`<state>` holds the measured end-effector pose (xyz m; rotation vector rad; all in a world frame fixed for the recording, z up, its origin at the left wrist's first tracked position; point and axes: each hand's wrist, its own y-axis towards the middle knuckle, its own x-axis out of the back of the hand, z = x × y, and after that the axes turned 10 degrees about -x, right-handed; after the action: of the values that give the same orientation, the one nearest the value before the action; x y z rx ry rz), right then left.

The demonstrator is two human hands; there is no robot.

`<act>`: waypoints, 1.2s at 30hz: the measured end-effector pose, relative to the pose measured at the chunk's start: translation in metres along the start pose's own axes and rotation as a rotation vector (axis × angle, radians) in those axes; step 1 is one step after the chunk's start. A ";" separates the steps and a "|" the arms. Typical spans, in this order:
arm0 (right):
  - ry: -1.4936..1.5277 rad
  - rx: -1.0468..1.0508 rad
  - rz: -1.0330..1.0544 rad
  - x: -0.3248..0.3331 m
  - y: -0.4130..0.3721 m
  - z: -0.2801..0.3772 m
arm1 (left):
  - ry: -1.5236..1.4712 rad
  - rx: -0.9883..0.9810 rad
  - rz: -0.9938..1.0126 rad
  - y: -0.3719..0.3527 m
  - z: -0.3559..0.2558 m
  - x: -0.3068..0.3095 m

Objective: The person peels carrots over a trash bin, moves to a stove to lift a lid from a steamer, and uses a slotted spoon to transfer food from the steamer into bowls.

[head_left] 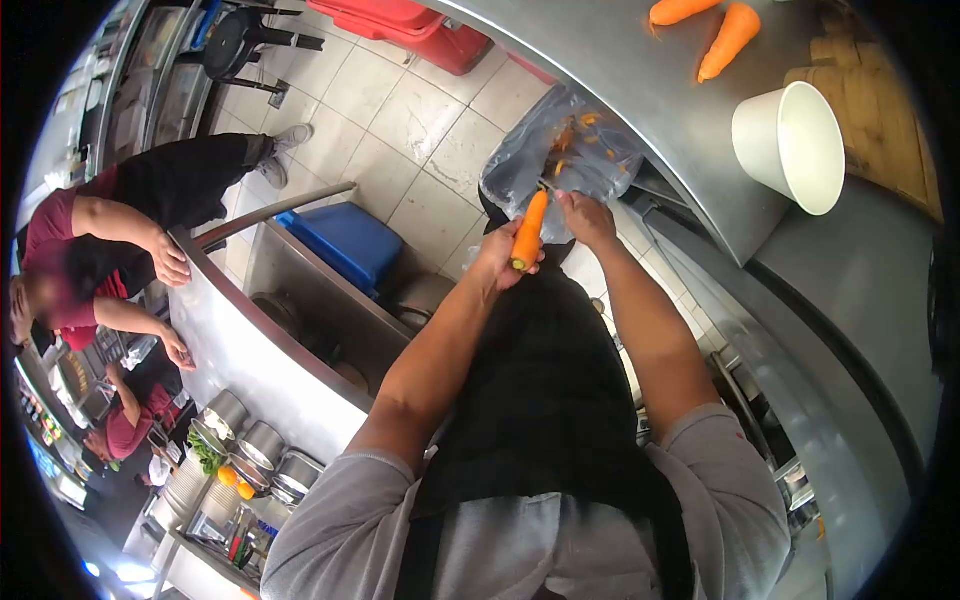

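Note:
My left hand (505,258) is wrapped round the thick end of an orange carrot (532,228), whose narrow tip points away from me. At that tip, my right hand (586,218) is closed on a small peeler (545,186); its handle is mostly hidden by the fingers. Just beyond both hands, a clear plastic bag (610,160) hangs open with orange peelings (563,138) in it. Two more carrots, one of them whole in view (730,42), lie on the steel counter (640,85) at the upper right.
A white tub (770,135) stands on the right-hand counter near a wooden board (870,110). To the left are a steel table (225,330), a blue bin (345,245) and metal pots (262,443). A co-worker (110,225) leans on that table. A red bin (420,30) stands beyond.

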<state>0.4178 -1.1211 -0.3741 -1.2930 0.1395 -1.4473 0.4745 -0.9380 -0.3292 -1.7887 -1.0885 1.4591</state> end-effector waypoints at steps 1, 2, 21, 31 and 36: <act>0.022 -0.045 -0.053 -0.004 0.006 -0.005 | 0.001 0.003 0.000 0.002 -0.001 0.000; 0.045 -0.093 -0.105 -0.009 0.008 -0.010 | 0.014 -0.003 -0.051 0.004 -0.003 0.001; -0.009 -0.077 -0.075 -0.021 0.020 -0.019 | -0.075 -0.005 0.003 0.007 0.006 0.006; 0.063 0.223 0.115 0.017 -0.082 0.032 | -0.187 -0.093 0.001 0.010 -0.002 0.007; -0.039 -0.003 0.076 0.004 -0.006 0.005 | 0.048 -0.014 -0.047 0.001 0.011 0.009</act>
<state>0.4186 -1.1190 -0.3658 -1.3039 0.1627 -1.3573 0.4647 -0.9318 -0.3370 -1.7869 -1.1120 1.3778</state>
